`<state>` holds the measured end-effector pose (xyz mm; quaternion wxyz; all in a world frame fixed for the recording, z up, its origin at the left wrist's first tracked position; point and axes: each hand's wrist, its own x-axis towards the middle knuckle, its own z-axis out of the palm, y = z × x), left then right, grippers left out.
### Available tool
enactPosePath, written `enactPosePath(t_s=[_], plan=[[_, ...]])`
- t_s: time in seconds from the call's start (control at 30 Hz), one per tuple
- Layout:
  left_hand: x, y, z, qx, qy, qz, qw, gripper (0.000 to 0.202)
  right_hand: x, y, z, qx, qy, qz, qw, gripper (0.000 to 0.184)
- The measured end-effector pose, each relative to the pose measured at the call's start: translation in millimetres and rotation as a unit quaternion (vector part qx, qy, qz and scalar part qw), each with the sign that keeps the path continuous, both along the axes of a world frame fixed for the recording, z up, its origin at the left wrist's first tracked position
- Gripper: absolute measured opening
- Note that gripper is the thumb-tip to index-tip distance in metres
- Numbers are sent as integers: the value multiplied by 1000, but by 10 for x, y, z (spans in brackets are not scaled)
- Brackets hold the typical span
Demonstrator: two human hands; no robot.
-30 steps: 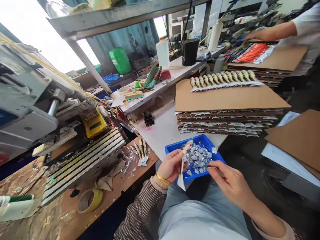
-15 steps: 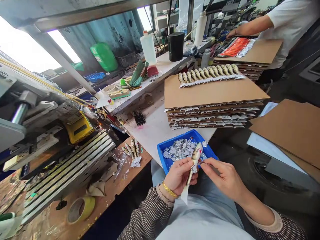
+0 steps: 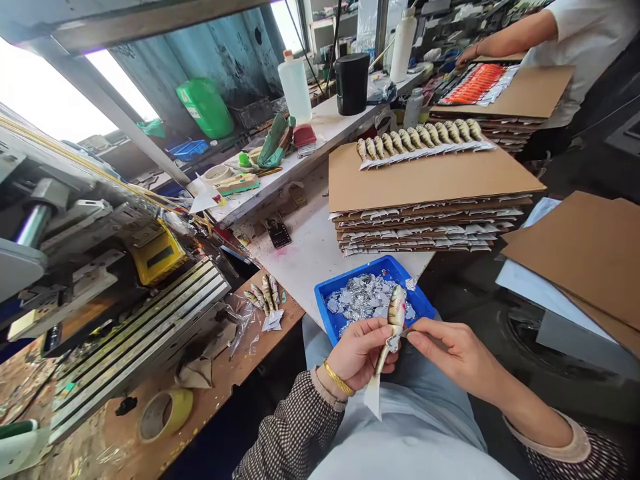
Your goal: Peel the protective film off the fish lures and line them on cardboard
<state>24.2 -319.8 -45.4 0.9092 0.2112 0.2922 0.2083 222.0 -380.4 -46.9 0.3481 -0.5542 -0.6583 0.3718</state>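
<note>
A fish-shaped fishing lure (image 3: 397,311), dark-striped with a red mark and a white tail piece, is gripped around its middle by my left hand (image 3: 364,350). Its head points away from me, over a blue tray (image 3: 324,308). Silver foil (image 3: 393,343) is wrapped on the lure's narrow middle. My right hand (image 3: 450,347) is closed in a pinch at the foil's right edge; the fingertips hide most of what they grip. Crumpled silver foil scraps (image 3: 363,297) fill much of the tray.
A cardboard stack (image 3: 430,183) carries a row of similar lures (image 3: 420,141). Several more lures (image 3: 267,297) lie on the wooden bench at left, near a tape roll (image 3: 167,415). A phone (image 3: 277,231) rests on the white table. Another person's arm (image 3: 520,39) reaches over orange lures.
The lure has turned slightly more upright in my left hand. My right hand has shifted a little to the right, still pinching beside it. The camera view has moved slightly.
</note>
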Motion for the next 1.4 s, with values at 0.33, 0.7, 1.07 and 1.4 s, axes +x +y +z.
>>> enactPosePath(t_s=[0.33, 0.7, 1.07, 1.4], plan=[[-3, -11, 15, -1, -1, 3, 1000, 38, -28, -26, -2, 6, -5, -13, 1000, 43], [0, -27, 2, 10, -11, 1, 1000, 36, -33, -56, -68, -41, 33, 14, 999, 42], [12, -10, 20, 14, 16, -5, 1000, 40, 14, -36, 7, -26, 6, 14, 1000, 44], [20, 10, 45, 20, 23, -5, 1000, 40, -11, -47, -36, -34, 12, 20, 999, 46]])
